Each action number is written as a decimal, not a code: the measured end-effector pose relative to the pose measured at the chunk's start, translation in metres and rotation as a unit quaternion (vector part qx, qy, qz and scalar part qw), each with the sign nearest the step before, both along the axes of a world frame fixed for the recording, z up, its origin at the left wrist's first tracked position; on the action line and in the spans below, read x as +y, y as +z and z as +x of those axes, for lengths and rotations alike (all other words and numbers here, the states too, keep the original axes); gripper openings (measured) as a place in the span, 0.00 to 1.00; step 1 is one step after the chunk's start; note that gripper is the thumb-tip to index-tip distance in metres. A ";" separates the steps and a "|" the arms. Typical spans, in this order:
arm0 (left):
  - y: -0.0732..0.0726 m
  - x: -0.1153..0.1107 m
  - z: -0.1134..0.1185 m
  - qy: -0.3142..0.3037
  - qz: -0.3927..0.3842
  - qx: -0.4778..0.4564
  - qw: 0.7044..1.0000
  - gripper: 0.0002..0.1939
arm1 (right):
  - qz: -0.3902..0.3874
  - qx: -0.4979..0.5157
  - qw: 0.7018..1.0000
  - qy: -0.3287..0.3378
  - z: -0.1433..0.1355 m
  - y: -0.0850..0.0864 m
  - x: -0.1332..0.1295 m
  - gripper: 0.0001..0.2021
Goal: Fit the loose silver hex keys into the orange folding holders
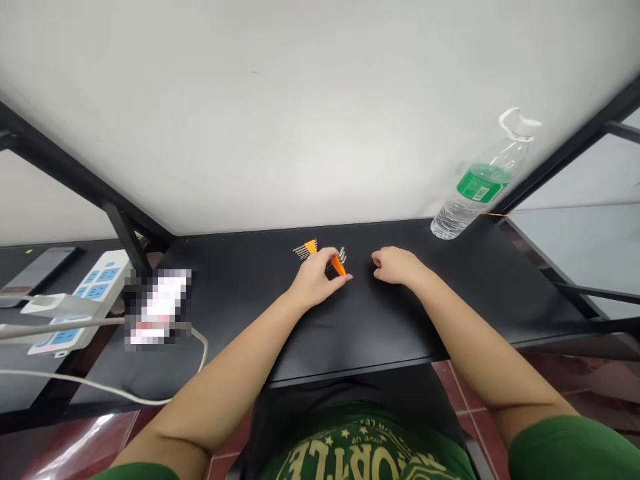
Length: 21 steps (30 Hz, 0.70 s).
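Observation:
My left hand [320, 275] is closed round an orange holder [338, 265] with metal hex keys in it, above the middle of the black table. Beyond those fingers, another orange piece [311, 247] shows, with a row of thin metal keys pointing left; whether the two orange parts are joined is hidden by the hand. To the right, my right hand [395, 265] rests near the table with its fingers curled together. What those fingers hold, if anything, is hidden. A gap separates the two hands.
A large water bottle [470, 190] with a green label stands at the back right, by the wall. On the left are a blurred phone [159, 307], a white power strip [90, 293], a dark phone [40, 272] and loose white cables. Black metal bars [127, 233] flank the table [350, 333].

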<state>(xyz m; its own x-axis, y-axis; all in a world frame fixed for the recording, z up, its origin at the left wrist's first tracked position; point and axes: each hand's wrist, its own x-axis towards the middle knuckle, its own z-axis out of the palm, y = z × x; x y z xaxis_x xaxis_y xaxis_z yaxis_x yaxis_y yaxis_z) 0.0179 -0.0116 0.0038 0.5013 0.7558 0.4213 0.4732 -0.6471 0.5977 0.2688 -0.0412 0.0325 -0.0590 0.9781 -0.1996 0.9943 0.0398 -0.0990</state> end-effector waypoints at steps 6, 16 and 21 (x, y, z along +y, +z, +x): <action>-0.017 0.002 -0.006 0.012 0.010 -0.020 1.000 0.26 | 0.083 0.348 0.933 -0.043 -0.012 0.016 -0.010 0.06; -0.020 0.006 -0.007 0.013 -0.008 -0.023 1.000 0.24 | -0.048 0.817 0.572 -0.044 -0.062 -0.013 -0.015 0.10; -0.019 0.004 -0.005 0.006 -0.008 -0.023 1.000 0.24 | -0.052 0.850 0.524 -0.029 -0.059 -0.017 -0.014 0.09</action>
